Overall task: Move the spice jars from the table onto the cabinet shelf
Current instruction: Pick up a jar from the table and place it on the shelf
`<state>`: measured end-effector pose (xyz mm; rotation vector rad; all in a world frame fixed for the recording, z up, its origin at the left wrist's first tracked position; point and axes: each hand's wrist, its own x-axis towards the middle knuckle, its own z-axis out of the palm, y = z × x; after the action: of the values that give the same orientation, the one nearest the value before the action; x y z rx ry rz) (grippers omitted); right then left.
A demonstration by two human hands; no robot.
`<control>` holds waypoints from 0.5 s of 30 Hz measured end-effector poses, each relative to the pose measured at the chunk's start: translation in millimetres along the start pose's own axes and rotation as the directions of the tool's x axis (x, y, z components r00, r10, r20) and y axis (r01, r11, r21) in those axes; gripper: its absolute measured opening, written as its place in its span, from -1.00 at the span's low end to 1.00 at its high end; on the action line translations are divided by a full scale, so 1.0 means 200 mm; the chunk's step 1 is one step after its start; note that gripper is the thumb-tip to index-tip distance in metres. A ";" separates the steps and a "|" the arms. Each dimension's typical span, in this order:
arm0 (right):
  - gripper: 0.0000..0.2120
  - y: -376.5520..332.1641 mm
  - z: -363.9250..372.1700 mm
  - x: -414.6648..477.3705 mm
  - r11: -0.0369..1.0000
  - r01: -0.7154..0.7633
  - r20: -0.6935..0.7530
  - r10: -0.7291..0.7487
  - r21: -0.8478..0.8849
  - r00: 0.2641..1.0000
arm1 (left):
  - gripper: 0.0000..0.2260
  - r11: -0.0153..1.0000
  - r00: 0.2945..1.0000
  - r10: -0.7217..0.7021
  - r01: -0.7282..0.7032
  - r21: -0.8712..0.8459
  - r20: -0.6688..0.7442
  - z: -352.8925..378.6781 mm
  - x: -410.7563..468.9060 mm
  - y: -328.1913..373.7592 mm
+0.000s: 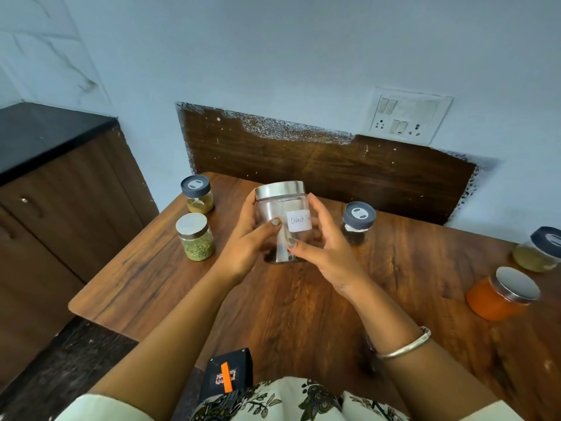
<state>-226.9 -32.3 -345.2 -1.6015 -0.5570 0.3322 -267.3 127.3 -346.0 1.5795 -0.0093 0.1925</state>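
Both my hands hold a clear glass jar (280,205) with a steel lid and a white handwritten label, just above the wooden table (151,278). My left hand (246,244) wraps its left side and my right hand (321,247) its right side. Left of it stand a yellow spice jar (197,194) with a dark lid and a green herb jar (195,237) with a steel lid. To the right stands a dark spice jar (356,223). At the far right are an orange spice jar (501,294) and a pale spice jar (538,250).
A brown cabinet (60,192) with a black countertop stands left of the table, with closed doors. A switch and socket panel (409,115) is on the blue wall behind. A small black box (227,375) with an orange stripe sits at my waist near the table's front edge.
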 end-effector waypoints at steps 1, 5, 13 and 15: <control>-0.15 -0.01 -0.01 -0.01 0.999 -0.012 0.021 0.011 0.035 1.000 | -0.42 1.000 1.000 -0.010 0.010 -0.015 0.005 -0.01 -0.01 0.00; -0.13 -0.01 0.00 -0.03 0.990 -0.025 0.075 0.015 0.138 0.997 | -0.39 1.000 0.998 -0.017 0.017 -0.002 0.067 0.01 -0.06 0.02; 0.13 -0.03 0.02 -0.06 0.993 -0.001 0.059 -0.006 0.116 0.998 | -0.25 0.983 0.978 -0.054 0.017 0.182 0.201 -0.02 -0.11 0.04; 0.17 -0.04 -0.01 -0.07 1.000 -0.004 0.143 0.000 0.026 0.990 | -0.18 0.989 0.967 -0.069 0.034 0.143 0.246 -0.06 -0.12 0.05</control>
<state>-238.2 -40.6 -338.8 -1.5611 -0.6578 0.4566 -293.1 135.6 -339.2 1.7309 -0.1548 -0.0503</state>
